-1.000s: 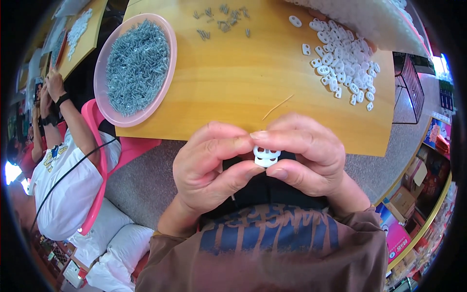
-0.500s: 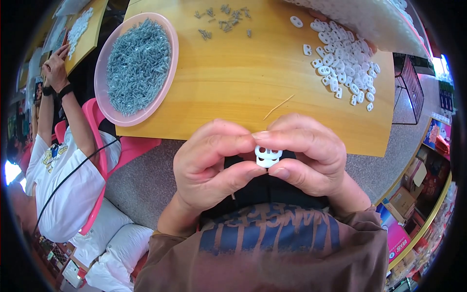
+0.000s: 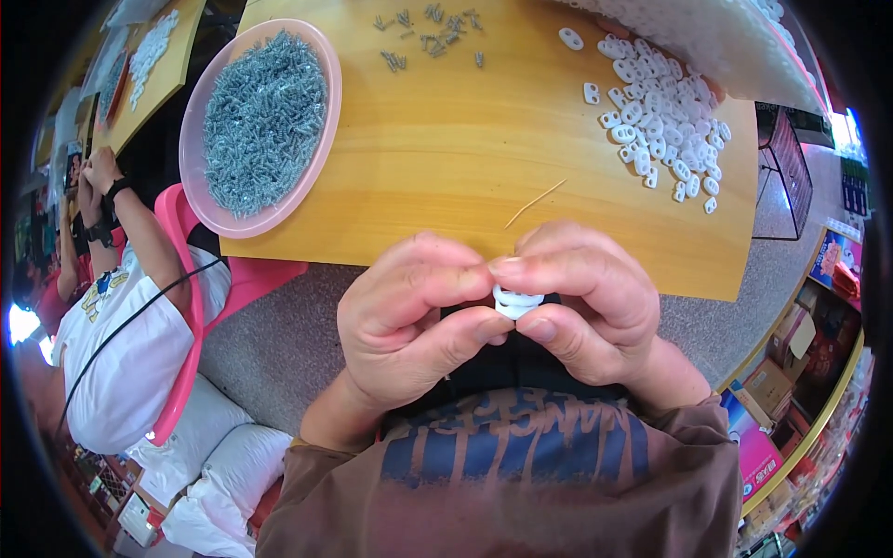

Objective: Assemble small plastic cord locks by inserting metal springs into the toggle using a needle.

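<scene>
Right now your two hands meet close in front of your chest, just off the near edge of the wooden tabletop (image 3: 446, 167). Your left hand (image 3: 409, 312) and your right hand (image 3: 581, 302) are both curled tight, pinching one small white plastic piece (image 3: 516, 302) between thumbs and forefingers. The piece sits at the point where your fingertips come together, mostly covered, so only its rounded white edge shows; its full shape cannot be made out. It is held in the air above your lap, not resting on anything.

On the tabletop, up and to your left, stands a pink bowl (image 3: 326, 121) heaped with small grey screws (image 3: 260, 121). A few loose screws (image 3: 428, 33) lie scattered at the far edge, well apart from the bowl. To your right a pile of white plastic pieces (image 3: 665, 126) spreads across the wood, with a couple lying singly beside it. A thin pale sliver (image 3: 535, 203) lies on the wood just beyond your right hand's knuckles.

At your left another person (image 3: 121, 344) in a white shirt sits on a pink chair (image 3: 186, 307), hands raised near a neighbouring table. Cardboard boxes (image 3: 781, 372) stand on the floor to your right.
</scene>
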The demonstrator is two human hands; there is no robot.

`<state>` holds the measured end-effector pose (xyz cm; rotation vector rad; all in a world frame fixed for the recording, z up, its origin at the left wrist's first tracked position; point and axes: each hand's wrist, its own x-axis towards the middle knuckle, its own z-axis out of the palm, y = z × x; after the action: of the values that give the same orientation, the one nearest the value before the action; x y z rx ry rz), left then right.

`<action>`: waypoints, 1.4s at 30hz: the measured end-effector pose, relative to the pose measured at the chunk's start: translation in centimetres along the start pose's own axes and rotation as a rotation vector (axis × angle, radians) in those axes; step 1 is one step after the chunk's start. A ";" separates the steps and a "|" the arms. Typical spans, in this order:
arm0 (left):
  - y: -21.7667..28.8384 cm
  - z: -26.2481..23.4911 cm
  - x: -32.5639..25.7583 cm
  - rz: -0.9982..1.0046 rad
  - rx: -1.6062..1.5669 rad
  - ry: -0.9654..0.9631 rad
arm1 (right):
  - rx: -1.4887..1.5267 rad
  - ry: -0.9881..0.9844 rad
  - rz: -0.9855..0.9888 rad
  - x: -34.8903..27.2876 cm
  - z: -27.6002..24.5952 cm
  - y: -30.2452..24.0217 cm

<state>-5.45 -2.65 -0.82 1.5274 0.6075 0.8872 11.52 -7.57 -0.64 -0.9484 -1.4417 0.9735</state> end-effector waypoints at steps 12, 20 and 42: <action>0.0 0.1 0.0 -0.016 -0.022 0.012 | 0.026 0.000 0.000 -0.1 0.2 0.6; -0.2 0.1 -0.2 -0.073 -0.157 0.059 | 0.008 -0.047 0.027 0.3 -0.1 0.2; 0.5 0.4 0.0 -0.127 -0.052 0.098 | 0.781 0.154 0.516 -0.1 0.9 -0.3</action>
<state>-5.22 -2.94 -0.33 1.3893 0.7385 0.8776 10.61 -7.81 -0.39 -0.7750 -0.5761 1.6379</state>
